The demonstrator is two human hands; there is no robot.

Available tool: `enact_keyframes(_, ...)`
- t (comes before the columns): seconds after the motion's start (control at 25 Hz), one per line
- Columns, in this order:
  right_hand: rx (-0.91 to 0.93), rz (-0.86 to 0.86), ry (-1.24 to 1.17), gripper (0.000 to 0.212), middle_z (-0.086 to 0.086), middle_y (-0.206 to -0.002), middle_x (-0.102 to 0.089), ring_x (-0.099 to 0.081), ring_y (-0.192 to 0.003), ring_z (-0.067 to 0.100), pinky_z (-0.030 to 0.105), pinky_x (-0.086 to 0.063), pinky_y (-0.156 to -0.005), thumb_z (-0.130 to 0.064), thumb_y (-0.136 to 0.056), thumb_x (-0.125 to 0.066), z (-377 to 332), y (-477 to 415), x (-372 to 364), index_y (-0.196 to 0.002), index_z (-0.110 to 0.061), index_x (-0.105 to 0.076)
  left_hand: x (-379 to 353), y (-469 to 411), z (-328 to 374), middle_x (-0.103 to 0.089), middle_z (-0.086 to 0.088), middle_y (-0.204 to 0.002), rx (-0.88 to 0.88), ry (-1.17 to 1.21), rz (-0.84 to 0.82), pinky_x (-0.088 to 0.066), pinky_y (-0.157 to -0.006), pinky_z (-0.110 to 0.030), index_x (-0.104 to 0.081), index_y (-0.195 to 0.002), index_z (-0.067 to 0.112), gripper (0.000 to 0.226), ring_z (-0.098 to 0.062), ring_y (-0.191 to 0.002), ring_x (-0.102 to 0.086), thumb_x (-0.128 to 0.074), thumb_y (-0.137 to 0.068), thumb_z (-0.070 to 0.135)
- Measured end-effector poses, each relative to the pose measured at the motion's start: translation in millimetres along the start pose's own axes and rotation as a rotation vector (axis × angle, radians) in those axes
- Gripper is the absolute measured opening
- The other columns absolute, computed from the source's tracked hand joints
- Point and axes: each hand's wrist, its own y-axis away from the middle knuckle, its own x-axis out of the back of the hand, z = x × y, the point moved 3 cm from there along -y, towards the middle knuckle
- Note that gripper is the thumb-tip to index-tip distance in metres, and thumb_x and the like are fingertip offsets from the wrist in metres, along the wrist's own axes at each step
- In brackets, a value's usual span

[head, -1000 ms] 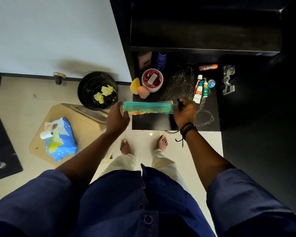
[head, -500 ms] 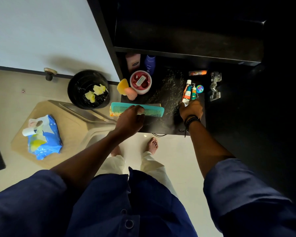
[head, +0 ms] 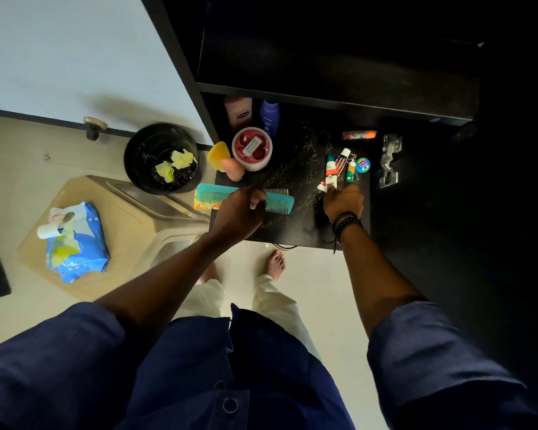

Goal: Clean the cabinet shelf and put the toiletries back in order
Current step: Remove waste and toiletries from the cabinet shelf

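Note:
The black cabinet shelf (head: 295,225) is sprinkled with pale specks. My left hand (head: 239,212) grips a teal comb (head: 215,195) over the shelf's front left corner, together with a smaller pale comb (head: 277,191) and a yellow-orange piece (head: 201,203) under it. My right hand (head: 342,203) sits curled at the near end of a white-and-red tube (head: 334,169); what it holds is hidden. A small green tube (head: 351,170) and a blue tin (head: 362,164) lie next to that tube. At the back left are a red jar (head: 252,148), a pink bottle (head: 238,111), a blue bottle (head: 270,114) and two sponges (head: 227,162).
An orange stick (head: 359,135) lies at the back right of the shelf, near a metal hinge (head: 389,162). On the floor to the left, a black bin (head: 137,150) holds yellow wipes. A beige stool (head: 128,231) carries a blue wipe pack (head: 75,246).
My left hand slid along the teal comb to its middle and lowered it toward the shelf. My right hand let go of the comb's end and moved right to the tubes.

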Motion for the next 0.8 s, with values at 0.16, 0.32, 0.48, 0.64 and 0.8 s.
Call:
enact_keyframes(0.16,0.023,0.196,-0.177,0.029,0.021,-0.111,-0.066,-0.062,-0.103,0.036,0.036,-0.049,-0.084,-0.024,-0.094,-0.05,-20,20,0,-0.108,-0.002,-0.063,1,0,-3,-0.065,-0.005,-0.122,0.019,0.017,0.016,-0.047,-0.08,-0.016,-0.062,-0.106,0.011,0.015,-0.023,-0.108,-0.064,-0.054,-0.093,0.015)
enact_keyframes(0.32,0.074,-0.107,-0.398,0.02,0.017,-0.093,-0.073,-0.067,-0.08,0.026,0.033,-0.056,-0.075,-0.02,-0.089,-0.06,-50,29,-38,-0.094,-0.006,-0.073,5,-1,-9,-0.065,-0.005,-0.119,0.058,0.047,0.021,-0.043,-0.07,-0.008,-0.061,-0.109,0.01,0.018,-0.022,-0.107,-0.064,-0.055,-0.093,0.017)
enact_keyframes(0.48,0.013,-0.361,-0.391,0.028,0.007,-0.08,-0.067,-0.06,-0.066,0.02,0.023,-0.046,-0.056,-0.028,-0.093,-0.056,-66,33,-64,-0.09,-0.005,-0.071,10,-3,-13,-0.062,-0.006,-0.124,0.09,0.056,-0.023,-0.047,-0.075,-0.016,-0.057,-0.118,0.009,0.027,-0.022,-0.11,-0.063,-0.056,-0.093,0.021)
enact_keyframes(0.64,0.02,-0.032,-0.277,0.023,0.008,-0.099,-0.067,-0.061,-0.086,0.02,0.025,-0.043,-0.073,-0.033,-0.09,-0.058,-59,26,-33,-0.088,-0.011,-0.063,11,-2,-17,-0.06,-0.008,-0.126,0.105,0.08,-0.067,-0.051,-0.084,-0.023,-0.055,-0.117,0.008,0.026,-0.024,-0.113,-0.061,-0.054,-0.095,0.022)
enact_keyframes(0.8,-0.215,0.093,-0.166,0.049,0.013,-0.126,-0.057,-0.057,-0.115,0.03,0.034,-0.045,-0.094,-0.042,-0.09,-0.057,-17,5,-6,-0.122,-0.005,-0.048,10,-1,-19,-0.06,-0.007,-0.127,0.118,0.106,-0.096,-0.05,-0.083,-0.023,-0.056,-0.117,0.009,0.027,-0.024,-0.109,-0.063,-0.054,-0.095,0.023)
